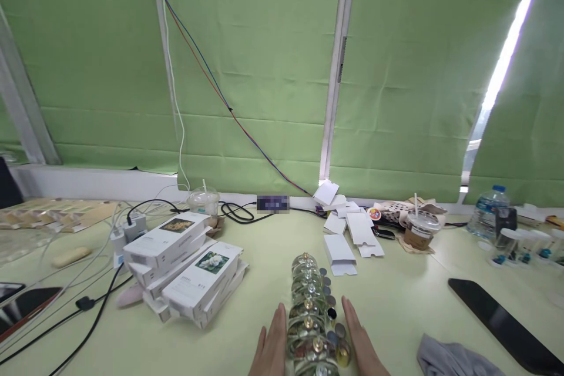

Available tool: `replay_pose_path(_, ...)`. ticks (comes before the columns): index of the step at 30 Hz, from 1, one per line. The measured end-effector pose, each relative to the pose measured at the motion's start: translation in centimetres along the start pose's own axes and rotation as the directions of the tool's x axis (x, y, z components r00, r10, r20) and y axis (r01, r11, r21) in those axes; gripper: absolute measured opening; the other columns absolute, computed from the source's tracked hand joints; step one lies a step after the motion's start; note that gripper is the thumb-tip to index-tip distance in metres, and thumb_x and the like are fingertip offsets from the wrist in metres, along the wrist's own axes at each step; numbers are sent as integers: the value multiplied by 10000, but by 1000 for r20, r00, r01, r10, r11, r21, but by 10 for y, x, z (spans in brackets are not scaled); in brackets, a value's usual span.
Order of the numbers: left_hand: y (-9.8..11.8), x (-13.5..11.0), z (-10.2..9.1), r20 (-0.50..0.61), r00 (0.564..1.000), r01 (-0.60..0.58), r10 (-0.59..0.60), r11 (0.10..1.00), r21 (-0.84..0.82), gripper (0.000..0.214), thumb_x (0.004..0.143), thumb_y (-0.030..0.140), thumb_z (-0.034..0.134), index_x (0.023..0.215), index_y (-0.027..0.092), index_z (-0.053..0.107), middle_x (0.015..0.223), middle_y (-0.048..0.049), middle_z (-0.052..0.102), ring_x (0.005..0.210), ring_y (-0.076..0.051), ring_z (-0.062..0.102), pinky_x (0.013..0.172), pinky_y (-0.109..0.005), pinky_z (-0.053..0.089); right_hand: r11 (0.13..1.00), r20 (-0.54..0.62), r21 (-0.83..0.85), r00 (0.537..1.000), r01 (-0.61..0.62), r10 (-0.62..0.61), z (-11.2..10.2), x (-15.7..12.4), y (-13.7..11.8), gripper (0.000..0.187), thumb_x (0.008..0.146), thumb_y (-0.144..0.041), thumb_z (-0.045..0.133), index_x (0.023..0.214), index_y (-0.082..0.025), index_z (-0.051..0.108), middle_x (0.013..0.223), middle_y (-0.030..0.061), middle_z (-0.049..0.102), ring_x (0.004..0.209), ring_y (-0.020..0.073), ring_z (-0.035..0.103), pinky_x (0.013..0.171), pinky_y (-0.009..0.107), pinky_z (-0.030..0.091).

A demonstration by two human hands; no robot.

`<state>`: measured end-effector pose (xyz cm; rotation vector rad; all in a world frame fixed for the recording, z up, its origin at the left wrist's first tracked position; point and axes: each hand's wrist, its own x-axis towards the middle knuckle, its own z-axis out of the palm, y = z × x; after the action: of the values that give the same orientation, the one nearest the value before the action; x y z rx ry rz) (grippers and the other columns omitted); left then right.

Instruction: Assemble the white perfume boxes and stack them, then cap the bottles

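Note:
A row of several small glass bottles (308,305) with gold and grey caps stands on the pale green table (396,299), running away from me. My left hand (269,346) lies flat against the row's left side, fingers stretched out. My right hand (362,343) lies flat against its right side, fingers straight too. Both hands flank the near end of the row and hold nothing.
Stacked white boxes (189,273) lie left of the bottles, with cables and chargers (127,229) beyond. Flat white carton blanks (348,229) lie behind. Two lidded drink cups (418,229), a water bottle (487,211), a black tablet (502,323) and a grey cloth (453,358) are at the right.

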<state>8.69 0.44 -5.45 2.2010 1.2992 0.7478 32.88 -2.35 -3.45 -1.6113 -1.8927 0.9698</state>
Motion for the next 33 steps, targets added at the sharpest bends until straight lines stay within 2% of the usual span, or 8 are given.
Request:
replay_pose_path(3, 6, 11, -5, 172, 985, -34, 19, 996, 88, 1420, 579, 665, 741, 1339, 187, -359, 1553, -229, 86, 1423, -420, 122, 1119, -667, 141, 994, -15, -106, 1000, -25, 24, 7, 10, -11, 1366, 584, -534, 783, 1476, -245, -210, 1606, 110, -12, 1444, 354, -73, 1155, 569, 63)
replay_pose_path(7, 11, 18, -11, 229, 973, -65, 38, 992, 109, 1493, 559, 645, 767, 1265, 180, -462, 1559, -245, 30, 1426, -428, 91, 1118, -675, 127, 982, 35, -190, 999, -1, 8, 12, 27, -18, 1575, 387, -426, 858, 1435, -159, -287, 1581, 172, -118, 1422, 354, -171, 1141, 567, -29)
replay_pose_path(10, 10, 20, -11, 209, 977, -64, 45, 995, 83, 1488, 549, 640, 771, 1320, 197, -421, 1571, -233, 28, 1431, -423, 100, 1120, -672, 123, 980, 65, -193, 997, 50, -38, 12, 33, -15, 1591, 351, -431, 852, 1441, -158, -274, 1572, 170, -155, 1421, 339, -186, 1138, 554, -49)
replay_pose_path(13, 8, 23, -11, 209, 974, -87, 84, 996, 9, 1516, 471, 642, 800, 1399, 237, -329, 1590, -173, -11, 1437, -423, 74, 1126, -666, 105, 984, 70, -174, 997, 32, -20, 11, 36, -10, 1533, 392, -496, 822, 1465, -169, -223, 1566, 153, -187, 1425, 324, -177, 1138, 551, -37)
replay_pose_path(17, 9, 28, -15, 265, 960, -91, 95, 995, -29, 1519, 414, 659, 796, 1459, 241, -224, 1597, -110, -70, 1448, -381, -26, 1147, -623, 81, 982, 92, -183, 995, 50, -33, 9, 39, -10, 1462, 427, -541, 795, 1493, -187, -142, 1562, 149, -202, 1427, 316, -161, 1140, 543, -21)
replay_pose_path(23, 13, 35, -22, 318, 945, -79, 78, 997, -11, 1590, 315, 610, 828, 1483, 224, -180, 1599, -115, -93, 1448, -377, -77, 1146, -622, 42, 978, 91, -200, 995, 50, -32, 4, 41, -20, 1578, 308, -469, 847, 1491, -143, -146, 1544, 176, -244, 1425, 336, -166, 1142, 527, -22)
replay_pose_path(26, 17, 36, -27, 310, 946, -97, 99, 995, -20, 1559, 347, 595, 829, 1488, 234, -170, 1605, -120, -72, 1451, -373, -68, 1146, -619, 35, 975, 95, -180, 989, 130, -114, -2, 38, -24, 1569, 328, -500, 847, 1490, -170, -154, 1550, 160, -251, 1423, 335, -181, 1140, 531, -39)
replay_pose_path(33, 26, 37, -40, 281, 950, -129, 135, 991, -41, 1415, 532, 593, 772, 1468, 255, -233, 1617, -112, -5, 1466, -320, -55, 1140, -625, -18, 966, 112, -155, 975, 207, -191, -13, 35, -33, 1499, 435, -602, 808, 1485, -181, -177, 1555, 127, -260, 1406, 309, -246, 1136, 534, -81)
